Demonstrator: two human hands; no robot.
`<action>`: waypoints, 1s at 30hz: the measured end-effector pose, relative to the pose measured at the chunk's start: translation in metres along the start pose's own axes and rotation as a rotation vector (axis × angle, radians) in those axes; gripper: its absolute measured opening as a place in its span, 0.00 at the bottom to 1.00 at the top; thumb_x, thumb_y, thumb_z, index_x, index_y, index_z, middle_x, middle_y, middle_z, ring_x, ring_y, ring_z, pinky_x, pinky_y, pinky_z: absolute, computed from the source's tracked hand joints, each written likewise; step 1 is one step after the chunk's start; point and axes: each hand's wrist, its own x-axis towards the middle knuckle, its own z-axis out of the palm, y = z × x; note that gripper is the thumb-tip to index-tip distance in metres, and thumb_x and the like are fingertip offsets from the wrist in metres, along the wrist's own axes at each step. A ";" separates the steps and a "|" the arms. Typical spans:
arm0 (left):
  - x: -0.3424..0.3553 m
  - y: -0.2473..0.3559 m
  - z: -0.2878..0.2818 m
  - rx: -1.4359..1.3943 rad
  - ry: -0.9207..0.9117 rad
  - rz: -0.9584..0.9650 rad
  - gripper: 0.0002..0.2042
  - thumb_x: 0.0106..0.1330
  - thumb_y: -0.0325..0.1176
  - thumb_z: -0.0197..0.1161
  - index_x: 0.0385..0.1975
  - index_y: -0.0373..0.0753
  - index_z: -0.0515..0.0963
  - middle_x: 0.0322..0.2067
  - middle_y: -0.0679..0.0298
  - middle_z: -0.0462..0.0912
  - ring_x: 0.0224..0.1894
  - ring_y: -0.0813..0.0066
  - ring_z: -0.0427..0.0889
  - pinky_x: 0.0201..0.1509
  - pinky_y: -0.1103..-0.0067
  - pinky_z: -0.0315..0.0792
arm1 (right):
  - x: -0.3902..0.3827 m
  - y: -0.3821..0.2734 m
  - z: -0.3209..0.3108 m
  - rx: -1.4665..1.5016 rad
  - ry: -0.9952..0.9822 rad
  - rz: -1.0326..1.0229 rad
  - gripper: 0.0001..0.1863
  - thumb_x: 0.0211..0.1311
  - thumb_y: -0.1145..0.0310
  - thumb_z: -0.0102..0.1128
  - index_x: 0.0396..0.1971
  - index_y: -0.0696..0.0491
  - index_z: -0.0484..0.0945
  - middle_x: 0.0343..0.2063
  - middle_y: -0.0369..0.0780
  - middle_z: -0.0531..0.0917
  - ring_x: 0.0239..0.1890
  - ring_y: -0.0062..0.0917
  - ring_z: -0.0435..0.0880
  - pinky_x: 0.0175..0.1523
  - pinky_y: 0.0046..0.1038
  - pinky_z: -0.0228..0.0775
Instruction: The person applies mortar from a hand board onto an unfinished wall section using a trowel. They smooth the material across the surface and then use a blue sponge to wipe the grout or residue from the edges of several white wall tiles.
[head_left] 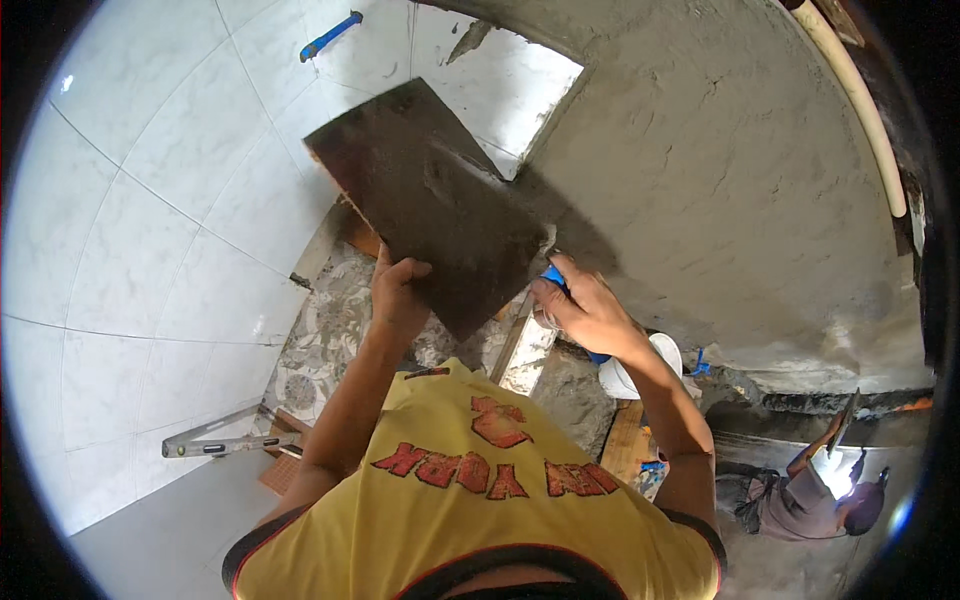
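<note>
Dark flat panel (415, 180) held up before the tiled wall (170, 230) and the grey plastered wall (740, 190).
The left hand (398, 292) grips its lower-left edge, thumb on the face; the right hand (592, 308) is closed round a blue-handled tool (553, 276) by its right edge, perhaps a trowel, its blade being hard to make out. Good handling likely calls for a firm left grip and light, even tool pressure. A white bucket (616, 380) sits beyond the right forearm.

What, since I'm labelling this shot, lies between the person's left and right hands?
In the head view, the lower part of the dark panel lies between the left hand and the right hand.
</note>
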 end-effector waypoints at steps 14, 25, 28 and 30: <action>-0.001 0.004 0.020 -0.080 -0.055 -0.086 0.31 0.52 0.15 0.48 0.61 0.38 0.67 0.57 0.56 0.73 0.62 0.54 0.70 0.67 0.58 0.64 | 0.003 -0.017 -0.021 0.971 -0.195 0.121 0.23 0.73 0.49 0.46 0.36 0.57 0.72 0.15 0.36 0.72 0.09 0.20 0.68 0.12 0.24 0.60; 0.006 0.015 0.002 -0.034 -0.110 0.125 0.32 0.52 0.14 0.48 0.63 0.36 0.62 0.57 0.53 0.72 0.61 0.54 0.72 0.66 0.58 0.67 | 0.002 -0.009 -0.013 -0.347 0.157 -0.017 0.22 0.66 0.54 0.58 0.48 0.57 0.71 0.22 0.51 0.80 0.25 0.46 0.83 0.36 0.42 0.76; 0.004 0.025 0.018 -0.047 -0.132 0.224 0.31 0.53 0.15 0.50 0.62 0.33 0.62 0.56 0.53 0.72 0.60 0.56 0.72 0.66 0.62 0.66 | -0.013 0.034 0.005 -0.536 0.243 0.080 0.25 0.65 0.58 0.59 0.54 0.58 0.69 0.23 0.50 0.82 0.28 0.49 0.84 0.39 0.45 0.76; 0.004 0.022 0.026 0.028 -0.135 0.366 0.30 0.53 0.15 0.50 0.61 0.33 0.62 0.54 0.53 0.73 0.57 0.57 0.73 0.65 0.63 0.66 | -0.022 0.035 0.025 -0.484 0.290 0.044 0.26 0.63 0.64 0.60 0.57 0.60 0.68 0.30 0.54 0.82 0.33 0.52 0.84 0.42 0.47 0.76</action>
